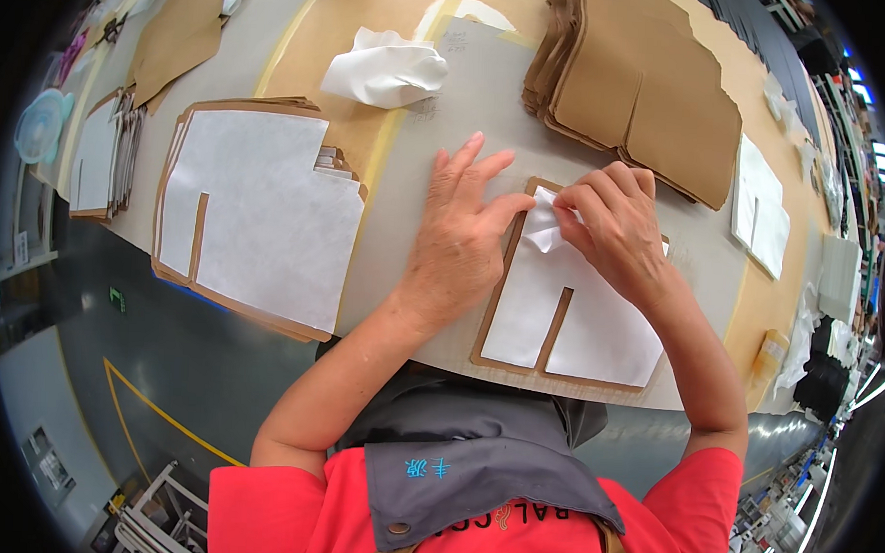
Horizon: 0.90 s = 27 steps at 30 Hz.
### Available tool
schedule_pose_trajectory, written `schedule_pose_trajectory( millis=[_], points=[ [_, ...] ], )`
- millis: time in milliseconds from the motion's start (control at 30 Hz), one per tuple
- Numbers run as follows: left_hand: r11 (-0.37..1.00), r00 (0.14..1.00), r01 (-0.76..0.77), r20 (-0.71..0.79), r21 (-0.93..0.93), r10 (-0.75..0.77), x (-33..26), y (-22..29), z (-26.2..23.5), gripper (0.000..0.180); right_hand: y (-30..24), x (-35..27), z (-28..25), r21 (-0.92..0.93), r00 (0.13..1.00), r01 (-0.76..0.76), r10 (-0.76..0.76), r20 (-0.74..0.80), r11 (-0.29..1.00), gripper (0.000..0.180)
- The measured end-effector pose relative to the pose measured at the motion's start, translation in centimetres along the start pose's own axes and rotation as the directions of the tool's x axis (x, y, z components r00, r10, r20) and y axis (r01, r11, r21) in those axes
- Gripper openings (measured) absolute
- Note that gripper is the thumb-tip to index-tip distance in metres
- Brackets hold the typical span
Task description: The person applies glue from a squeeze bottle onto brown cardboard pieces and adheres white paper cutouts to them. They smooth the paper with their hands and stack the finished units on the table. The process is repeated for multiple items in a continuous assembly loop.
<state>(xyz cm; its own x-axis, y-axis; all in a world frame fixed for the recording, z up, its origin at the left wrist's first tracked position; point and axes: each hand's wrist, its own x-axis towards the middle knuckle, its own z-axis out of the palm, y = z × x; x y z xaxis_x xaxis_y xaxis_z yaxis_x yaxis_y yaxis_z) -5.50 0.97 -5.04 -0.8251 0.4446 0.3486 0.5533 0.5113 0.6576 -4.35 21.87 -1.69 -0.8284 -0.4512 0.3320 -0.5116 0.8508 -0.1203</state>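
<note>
A white sheet (pixel 606 326) with a narrow slot lies on a slightly larger brown panel (pixel 486 338), whose edge shows around it. At the far left corner the sheet is lifted and crumpled. My right hand (pixel 615 219) pinches this raised corner between thumb and fingers. Beside it, my left hand (pixel 459 228) is open, fingers spread over the grey table mat (pixel 422 169). Its thumb reaches to the panel's corner, touching or very near the sheet; I cannot tell which.
At the left stands a stack of white-faced brown panels (pixel 269 217). Plain brown panels (pixel 653 99) are piled at the far right. A crumpled white sheet (pixel 386 70) lies beyond my left hand. White slotted pieces (pixel 760 210) sit at the right, near a yellowish bottle (pixel 770 353).
</note>
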Motion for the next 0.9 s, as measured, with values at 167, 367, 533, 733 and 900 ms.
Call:
schedule_pose_trajectory(
  millis=[167, 367, 533, 733, 900],
  points=[
    [1.000, 1.000, 0.009, 0.016, 0.019, -0.009, 0.0, 0.0, -0.1, 0.035, 0.0, -0.4, -0.2, 0.013, 0.999, 0.011, -0.011, -0.044, 1.000, 0.023],
    [1.000, 1.000, 0.016, -0.014, -0.004, -0.016, 0.1, 0.0, 0.0, 0.034, 0.4, -1.9, -0.6, 0.022, 0.989, 0.055, -0.051, -0.141, 0.998, 0.029],
    [0.994, 0.991, -0.112, 0.071, 0.000, 0.112, 0.7, 0.5, 0.6, 0.031, 1.1, -3.2, -1.2, 0.183, 0.997, 0.029, -0.015, -0.079, 0.983, 0.037],
    [0.992, 0.985, -0.122, 0.118, -0.037, 0.126, 0.5, 0.5, 0.0, 0.028, 2.1, -0.9, -3.5, 0.369, 0.951, -0.153, 0.035, 0.306, 0.917, 0.046],
    [0.996, 0.995, -0.092, 0.037, -0.017, 0.093, 0.6, 0.0, 0.8, 0.029, 2.9, -1.8, -3.6, 0.250, 0.921, -0.155, 0.048, 0.387, 0.956, 0.025]
  ],
)
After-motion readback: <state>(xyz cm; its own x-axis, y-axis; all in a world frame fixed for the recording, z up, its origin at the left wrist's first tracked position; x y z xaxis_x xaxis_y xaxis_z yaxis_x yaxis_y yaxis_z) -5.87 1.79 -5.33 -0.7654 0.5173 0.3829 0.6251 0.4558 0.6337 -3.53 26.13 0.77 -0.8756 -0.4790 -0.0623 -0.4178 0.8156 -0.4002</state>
